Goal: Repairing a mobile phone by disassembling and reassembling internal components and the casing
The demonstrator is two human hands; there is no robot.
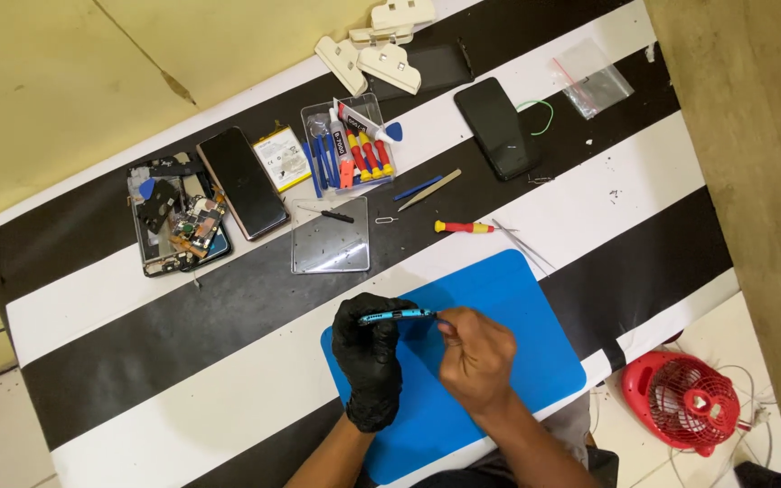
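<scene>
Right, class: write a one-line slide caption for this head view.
Gloved left hand holds a blue phone edge-up over a blue mat while the bare right hand works at its end.

— Where are the hands?
— Both forearms rise from the table's near edge. The gloved left hand [368,361] stands curled, fingers clamped upward.
— And the other?
— The bare right hand [474,354] pinches, fingertips toward the left.
</scene>
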